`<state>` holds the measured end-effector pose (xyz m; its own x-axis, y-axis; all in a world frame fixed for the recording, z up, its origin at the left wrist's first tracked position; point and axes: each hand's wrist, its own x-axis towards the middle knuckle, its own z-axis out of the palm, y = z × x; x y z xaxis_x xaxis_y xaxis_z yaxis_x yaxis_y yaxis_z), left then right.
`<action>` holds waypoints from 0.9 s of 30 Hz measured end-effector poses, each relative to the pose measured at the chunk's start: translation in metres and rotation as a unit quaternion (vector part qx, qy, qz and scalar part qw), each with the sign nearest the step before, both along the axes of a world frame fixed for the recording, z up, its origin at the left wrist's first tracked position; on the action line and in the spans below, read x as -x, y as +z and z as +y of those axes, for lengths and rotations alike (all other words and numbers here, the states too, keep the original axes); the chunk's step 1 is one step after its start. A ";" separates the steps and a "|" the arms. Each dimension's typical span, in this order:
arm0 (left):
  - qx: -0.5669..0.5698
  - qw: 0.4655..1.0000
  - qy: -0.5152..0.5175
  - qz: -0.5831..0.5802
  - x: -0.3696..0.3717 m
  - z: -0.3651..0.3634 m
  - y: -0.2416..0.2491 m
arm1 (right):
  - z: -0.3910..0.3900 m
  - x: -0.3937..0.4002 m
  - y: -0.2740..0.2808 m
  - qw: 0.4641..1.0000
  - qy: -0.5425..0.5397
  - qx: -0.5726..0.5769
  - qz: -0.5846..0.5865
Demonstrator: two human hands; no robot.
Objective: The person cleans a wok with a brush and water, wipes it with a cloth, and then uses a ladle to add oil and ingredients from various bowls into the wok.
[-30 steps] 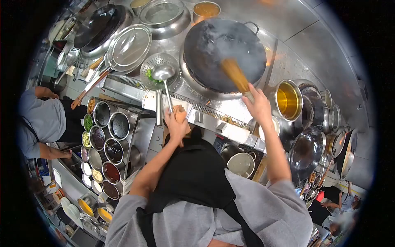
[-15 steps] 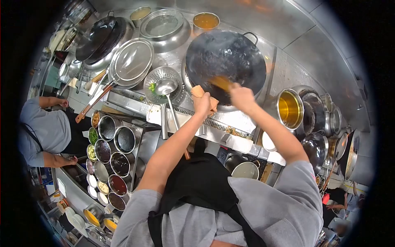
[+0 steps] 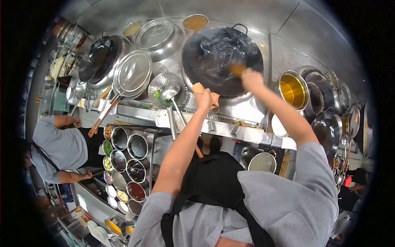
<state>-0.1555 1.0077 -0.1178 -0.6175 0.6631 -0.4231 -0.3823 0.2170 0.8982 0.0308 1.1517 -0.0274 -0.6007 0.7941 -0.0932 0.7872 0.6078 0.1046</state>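
Observation:
Over the right side of the black wok [image 3: 214, 57], my right hand [image 3: 252, 80] is closed on a blurred yellow-brown wok brush [image 3: 237, 69], whose end is in the wok. Wet, shiny streaks and some steam show in the wok. My left hand [image 3: 203, 100] is wrapped around a folded orange-tan cloth [image 3: 214, 100] at the wok's near rim; the cloth hides the part of the rim beneath. Left of that hand, a metal ladle [image 3: 169, 90] rests on a perforated strainer [image 3: 154, 84] with bits of green vegetable in it.
Mesh strainers [image 3: 133, 74] lie to the left, near a second wok [image 3: 95, 61]. A pot of yellow oil [image 3: 293, 91] stands on the right. Several sauce and ingredient containers [image 3: 137, 147] line the left counter. A co-worker [image 3: 61, 144] stands at far left.
My right hand has moved the brush rightward and slightly up across the wok. My left hand keeps its grip on the cloth. The whole view has shifted a little.

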 end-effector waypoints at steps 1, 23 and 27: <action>-0.007 0.999 0.038 0.006 -0.001 0.001 -0.006 | 0.041 -0.005 -0.015 0.997 -0.069 -0.023 0.024; 0.000 0.999 -0.051 0.006 0.004 -0.016 0.023 | -0.071 0.022 0.019 0.994 0.113 0.001 0.009; -0.019 0.992 0.046 0.118 0.010 0.010 -0.059 | 0.048 -0.018 0.003 0.989 -0.113 -0.070 0.070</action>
